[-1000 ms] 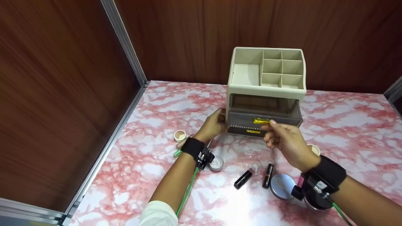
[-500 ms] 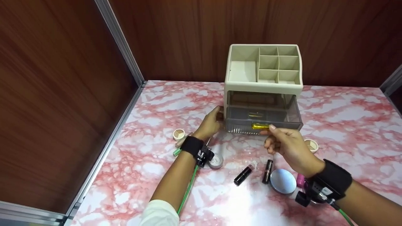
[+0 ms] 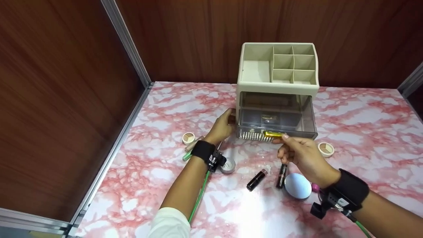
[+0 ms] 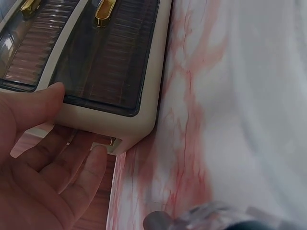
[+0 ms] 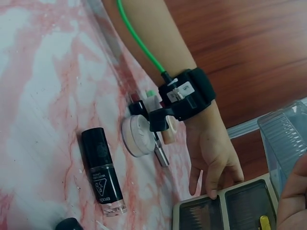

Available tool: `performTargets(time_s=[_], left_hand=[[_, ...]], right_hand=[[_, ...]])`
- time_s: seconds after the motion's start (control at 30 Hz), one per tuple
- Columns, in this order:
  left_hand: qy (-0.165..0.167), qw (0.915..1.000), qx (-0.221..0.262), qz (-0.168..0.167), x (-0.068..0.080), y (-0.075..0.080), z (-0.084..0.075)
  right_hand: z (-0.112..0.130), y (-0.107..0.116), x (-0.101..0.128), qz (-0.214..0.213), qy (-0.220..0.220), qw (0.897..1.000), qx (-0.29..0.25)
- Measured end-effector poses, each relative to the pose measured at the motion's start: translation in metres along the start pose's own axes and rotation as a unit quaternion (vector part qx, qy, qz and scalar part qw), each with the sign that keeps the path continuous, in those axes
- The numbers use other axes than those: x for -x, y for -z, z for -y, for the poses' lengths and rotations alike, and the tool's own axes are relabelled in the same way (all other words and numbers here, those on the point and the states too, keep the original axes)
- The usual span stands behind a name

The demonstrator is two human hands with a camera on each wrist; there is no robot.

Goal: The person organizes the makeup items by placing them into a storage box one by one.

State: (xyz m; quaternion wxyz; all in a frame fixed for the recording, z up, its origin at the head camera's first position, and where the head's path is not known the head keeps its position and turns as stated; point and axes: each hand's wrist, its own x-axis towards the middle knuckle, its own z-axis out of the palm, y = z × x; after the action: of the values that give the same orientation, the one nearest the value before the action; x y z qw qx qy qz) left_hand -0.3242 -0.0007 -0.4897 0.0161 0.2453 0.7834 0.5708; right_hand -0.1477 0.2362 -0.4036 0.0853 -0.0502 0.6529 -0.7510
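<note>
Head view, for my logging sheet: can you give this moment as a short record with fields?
organizer: cream box, top compartments, on pink marbled table
drawer: upper grey drawer pulled out, nothing visible inside
right hand: pinches gold handle
left hand: rests against organizer's left side
nearby: two dark lipsticks, round mirror, small round pots

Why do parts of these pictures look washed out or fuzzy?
Head view: lamp glare whitens the table near the lipsticks; the rest is sharp. Left wrist view: the table's right side is bleached, and a dark thing at the bottom edge is blurred. Right wrist view: dimmer, with the right hand a soft blur at the edge.
</note>
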Motion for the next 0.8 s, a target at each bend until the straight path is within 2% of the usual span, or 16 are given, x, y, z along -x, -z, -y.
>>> performTargets(time_s=[0.43, 0.67, 0.8], left_hand=[[0.006, 0.9999, 0.003, -0.015, 0.001, -0.005, -0.002], [0.033, 0.9969, 0.064, -0.032, 0.006, -0.006, -0.002], [0.037, 0.9957, 0.080, -0.030, 0.006, -0.008, -0.001]], right_hand=[[-0.005, 0.001, 0.004, -0.008, 0.009, 1.000, 0.003], [-0.005, 0.007, 0.016, 0.063, 0.055, 0.996, -0.016], [-0.002, 0.016, 0.027, 0.072, 0.087, 0.993, -0.034]])
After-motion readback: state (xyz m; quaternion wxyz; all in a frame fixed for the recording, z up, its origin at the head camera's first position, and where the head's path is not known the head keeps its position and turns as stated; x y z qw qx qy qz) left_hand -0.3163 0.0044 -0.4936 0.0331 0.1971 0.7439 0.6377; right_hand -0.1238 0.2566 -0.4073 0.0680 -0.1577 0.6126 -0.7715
